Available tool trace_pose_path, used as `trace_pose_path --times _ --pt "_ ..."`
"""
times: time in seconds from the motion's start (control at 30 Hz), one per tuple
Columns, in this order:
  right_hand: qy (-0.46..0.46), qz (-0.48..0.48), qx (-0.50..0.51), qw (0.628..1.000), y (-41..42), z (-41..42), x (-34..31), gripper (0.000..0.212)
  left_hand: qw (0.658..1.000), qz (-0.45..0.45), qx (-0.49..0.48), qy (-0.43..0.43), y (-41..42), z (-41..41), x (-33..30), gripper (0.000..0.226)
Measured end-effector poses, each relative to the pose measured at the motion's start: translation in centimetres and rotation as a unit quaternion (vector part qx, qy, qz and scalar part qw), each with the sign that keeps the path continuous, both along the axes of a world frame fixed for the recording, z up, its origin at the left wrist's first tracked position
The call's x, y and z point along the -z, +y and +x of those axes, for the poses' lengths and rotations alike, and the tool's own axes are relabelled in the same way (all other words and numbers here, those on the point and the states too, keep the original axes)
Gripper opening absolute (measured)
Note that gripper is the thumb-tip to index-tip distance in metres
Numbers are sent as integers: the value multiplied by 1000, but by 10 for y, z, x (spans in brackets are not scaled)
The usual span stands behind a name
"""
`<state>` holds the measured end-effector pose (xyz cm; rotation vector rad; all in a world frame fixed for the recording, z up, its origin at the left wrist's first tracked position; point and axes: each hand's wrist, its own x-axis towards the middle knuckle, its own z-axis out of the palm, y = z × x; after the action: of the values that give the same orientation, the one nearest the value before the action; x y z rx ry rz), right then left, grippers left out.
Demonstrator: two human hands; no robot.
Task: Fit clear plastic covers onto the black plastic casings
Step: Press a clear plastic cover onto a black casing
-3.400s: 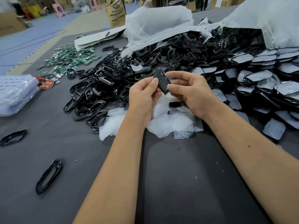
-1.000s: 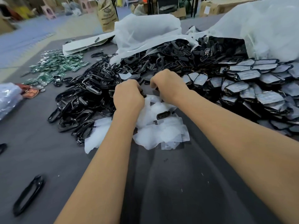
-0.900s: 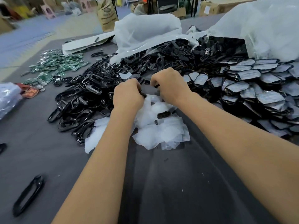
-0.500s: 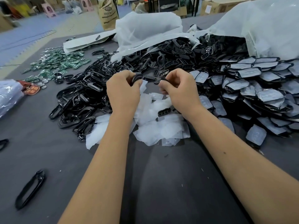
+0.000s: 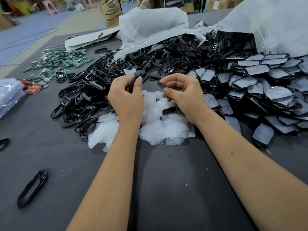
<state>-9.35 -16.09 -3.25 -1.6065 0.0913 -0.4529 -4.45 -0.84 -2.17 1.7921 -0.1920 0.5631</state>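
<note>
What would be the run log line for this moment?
left hand: grips black frame | right hand: pinches black casing | clear covers: on table

Glossy black plastic casings [image 5: 86, 90], translucent matt covers [image 5: 160, 129], grey cloth table [image 5: 166, 189].

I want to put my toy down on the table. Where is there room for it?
The bare grey cloth between the two forearms, below the clear plastic covers, is free. So is the patch between the lone black oval frame and the left forearm. It is crowded farther back: black plastic casings, covered casings and green circuit boards.
</note>
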Motion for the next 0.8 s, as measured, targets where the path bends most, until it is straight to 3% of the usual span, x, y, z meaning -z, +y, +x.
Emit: trace_pose_path --times 0.1,0.2,0.33,0.5,0.67,0.8 --pt "9 24 1 1000 1 0 -1 28 998 -50 31 5 -5 0 0 15" --pt "13 21 13 1000 1 0 -2 19 994 -89 60 4 -8 1 -1 13" --pt "13 25 6 1000 2 1 -2 11 994 -67 81 16 -11 -1 1 5" --pt "15 28 2 999 2 1 -2 11 996 -31 80 18 -12 -6 -3 41" --pt "21 24 -7 999 2 2 -2 11 987 -101 107 57 -14 -8 -2 40" --pt "23 24 -23 999 4 4 -1 16 992 -55 95 58 -14 -6 -4 34"
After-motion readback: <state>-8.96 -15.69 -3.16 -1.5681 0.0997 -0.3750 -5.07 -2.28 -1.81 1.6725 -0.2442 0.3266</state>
